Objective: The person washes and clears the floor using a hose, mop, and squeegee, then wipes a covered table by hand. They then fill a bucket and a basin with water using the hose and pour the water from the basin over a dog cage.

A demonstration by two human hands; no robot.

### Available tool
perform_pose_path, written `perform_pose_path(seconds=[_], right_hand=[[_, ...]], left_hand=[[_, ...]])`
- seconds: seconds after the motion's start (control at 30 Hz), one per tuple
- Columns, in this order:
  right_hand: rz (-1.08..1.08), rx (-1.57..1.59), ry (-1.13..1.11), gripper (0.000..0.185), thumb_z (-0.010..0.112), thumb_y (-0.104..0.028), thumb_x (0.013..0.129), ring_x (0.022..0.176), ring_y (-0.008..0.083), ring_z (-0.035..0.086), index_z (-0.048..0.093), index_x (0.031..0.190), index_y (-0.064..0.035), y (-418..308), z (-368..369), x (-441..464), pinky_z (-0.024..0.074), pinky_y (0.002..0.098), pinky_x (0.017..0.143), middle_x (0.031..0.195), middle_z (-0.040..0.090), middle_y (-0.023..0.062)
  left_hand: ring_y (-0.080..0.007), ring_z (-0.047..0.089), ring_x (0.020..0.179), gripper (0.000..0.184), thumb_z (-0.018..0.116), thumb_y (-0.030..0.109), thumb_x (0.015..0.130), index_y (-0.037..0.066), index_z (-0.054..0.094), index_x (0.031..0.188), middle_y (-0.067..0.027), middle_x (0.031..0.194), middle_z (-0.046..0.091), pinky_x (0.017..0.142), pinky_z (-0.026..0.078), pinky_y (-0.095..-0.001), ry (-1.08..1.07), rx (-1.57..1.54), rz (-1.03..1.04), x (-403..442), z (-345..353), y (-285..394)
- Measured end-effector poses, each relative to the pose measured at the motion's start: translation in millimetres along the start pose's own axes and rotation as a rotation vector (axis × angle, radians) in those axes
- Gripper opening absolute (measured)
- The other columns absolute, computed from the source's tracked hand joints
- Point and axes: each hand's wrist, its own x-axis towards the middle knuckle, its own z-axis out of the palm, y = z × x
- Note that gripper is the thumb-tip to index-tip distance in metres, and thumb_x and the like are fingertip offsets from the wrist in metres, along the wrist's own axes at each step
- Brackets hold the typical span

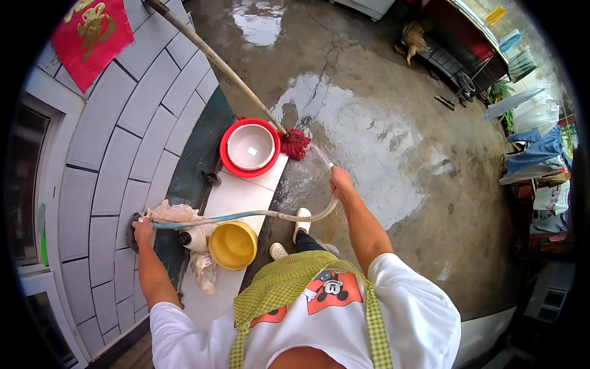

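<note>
My right hand (341, 181) is closed around the free end of a clear and blue hose (301, 216). A thin stream of water (321, 154) leaves it toward the red mop head (296, 144) on the wet floor. The hose sags back across to the wall. There, my left hand (142, 229) is closed at its other end, against a dark round thing (131, 232); what the fingers grip is hidden. The mop's wooden handle (215, 58) leans up to the wall. Beside the mop head, a white basin (251, 138) sits inside a red basin (225, 161).
On the white tiled ledge (246, 195) stand a yellow bucket (233, 245), a white jug (195, 238) and crumpled plastic bags (174, 212). A dog (415, 40) is by the dark bench at the far right. Laundry (538, 150) hangs along the right side. Water shines on the concrete floor (369, 135).
</note>
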Motion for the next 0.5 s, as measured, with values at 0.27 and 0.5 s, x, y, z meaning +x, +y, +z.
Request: perform_pose_path(seconds=[0.27,0.5], right_hand=[[-0.005,-0.032,0.08,0.017,0.04,-0.02,0.078,0.034,0.0146,0.031,0.046,0.068,-0.0077,-4,10,38,0.0253,0.033,0.031,0.046,0.035,0.0038],[0.037,0.007,0.121,0.018,0.041,-0.021,0.079,0.034,0.014,0.032,0.048,0.069,-0.0082,-8,-1,35,0.0251,0.0325,0.031,0.046,0.036,0.003]], left_hand=[[-0.041,0.049,0.101,0.056,0.044,0.042,0.08,-0.003,0.034,0.111,-0.0292,0.108,0.05,0.087,0.037,-0.0432,0.092,0.062,0.053,-15,-9,4],[-0.0389,0.05,0.101,0.057,0.047,0.04,0.08,0.0,0.031,0.117,-0.0279,0.106,0.052,0.085,0.038,-0.0425,0.046,0.056,0.044,-10,-5,3]])
